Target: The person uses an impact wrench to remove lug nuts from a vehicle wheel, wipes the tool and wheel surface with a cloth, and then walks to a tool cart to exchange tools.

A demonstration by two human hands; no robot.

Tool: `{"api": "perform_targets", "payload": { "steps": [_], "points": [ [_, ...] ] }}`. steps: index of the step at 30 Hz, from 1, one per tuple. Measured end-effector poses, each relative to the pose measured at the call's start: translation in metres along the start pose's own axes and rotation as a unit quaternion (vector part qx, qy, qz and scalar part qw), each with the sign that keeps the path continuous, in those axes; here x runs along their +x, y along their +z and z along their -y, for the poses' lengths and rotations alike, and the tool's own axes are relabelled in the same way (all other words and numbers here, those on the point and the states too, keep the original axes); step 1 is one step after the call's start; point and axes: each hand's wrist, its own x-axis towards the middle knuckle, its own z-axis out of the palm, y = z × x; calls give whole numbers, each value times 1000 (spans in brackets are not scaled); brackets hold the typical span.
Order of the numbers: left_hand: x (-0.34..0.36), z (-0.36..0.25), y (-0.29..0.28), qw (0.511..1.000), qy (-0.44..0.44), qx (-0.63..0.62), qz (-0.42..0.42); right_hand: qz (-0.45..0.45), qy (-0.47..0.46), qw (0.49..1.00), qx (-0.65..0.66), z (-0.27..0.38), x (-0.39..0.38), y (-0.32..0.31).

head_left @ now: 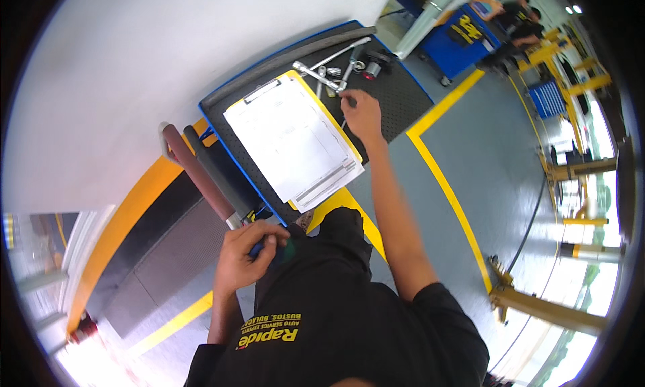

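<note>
My right hand [363, 115] reaches over the dark mat of a blue-edged tool cart [402, 105]. Its fingers are closed at the end of a chrome wrench [316, 75], among other chrome tools and sockets [334, 72]. Beside that hand lies a yellow clipboard [301, 76] with white printed sheets [289, 135] under its clip. My left hand [247, 254] is held in front of my body, near the cart's close corner, with its fingers curled. A bit of dark blue shows between thumb and fingers; what it is stays hidden.
A grey padded bar [289, 63] runs along the cart's far edge, near a black part with a red end [371, 69]. Left of the cart is a reddish-brown padded bar [198, 175]. Another blue cart [458, 43] and people [521, 27] are at the back right.
</note>
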Motion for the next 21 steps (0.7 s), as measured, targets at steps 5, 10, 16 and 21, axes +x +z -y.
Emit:
{"api": "perform_targets", "payload": {
  "steps": [5,10,16,21],
  "points": [
    [-50,-11,14,972,-195,12,-132,56,-218,953,-200,-63,70,52],
    [-93,-34,97,846,-282,33,-452,67,-338,905,-250,-77,86,49],
    [-75,-39,183,773,-309,7,-554,139,-393,895,-156,-56,111,31],
    [-43,-43,200,824,-310,64,-470,67,-407,909,-58,-4,104,-33]
  ]
}}
